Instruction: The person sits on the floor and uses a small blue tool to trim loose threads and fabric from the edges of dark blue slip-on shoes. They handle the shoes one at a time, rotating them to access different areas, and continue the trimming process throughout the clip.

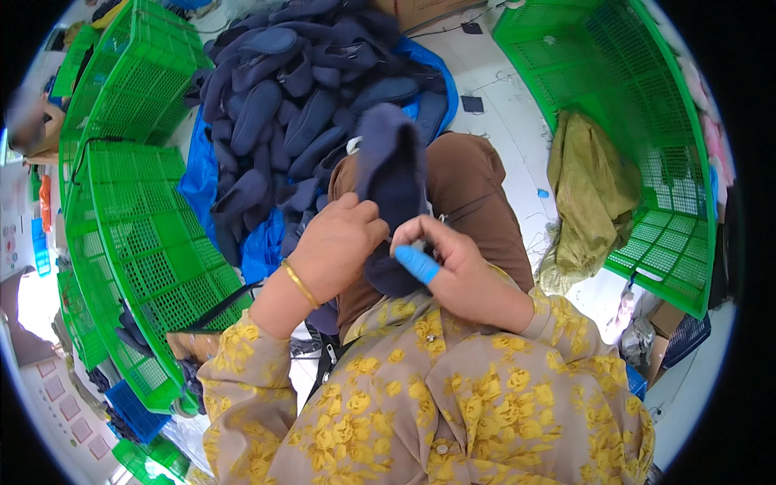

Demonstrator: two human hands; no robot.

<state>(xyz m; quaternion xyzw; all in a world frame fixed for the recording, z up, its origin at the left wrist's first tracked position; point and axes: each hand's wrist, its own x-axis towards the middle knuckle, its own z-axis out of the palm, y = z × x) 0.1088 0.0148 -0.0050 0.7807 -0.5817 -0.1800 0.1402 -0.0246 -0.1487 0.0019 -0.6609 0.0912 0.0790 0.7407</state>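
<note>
A dark navy slipper (394, 174) lies across my lap with its opening facing up. My left hand (343, 242), a gold bangle at its wrist, is closed with the fingertips pinched together at the slipper's near left side. From the right, my right hand (453, 267) comes in over the slipper's near part, fingers curled and blue tape wrapped round the thumb. Something small and greyish shows inside its curl, mostly hidden by the fingers. Beyond my knees is a heap of similar navy slippers (303, 121) on a blue sheet (198, 186).
Stacked green plastic crates (149, 206) stand close on my left. At the right, a large green crate (687, 234) lies on its side with an olive sack (590, 186) at its mouth. Thread scraps litter the white floor (509, 101). A cardboard box (428, 12) is at the back.
</note>
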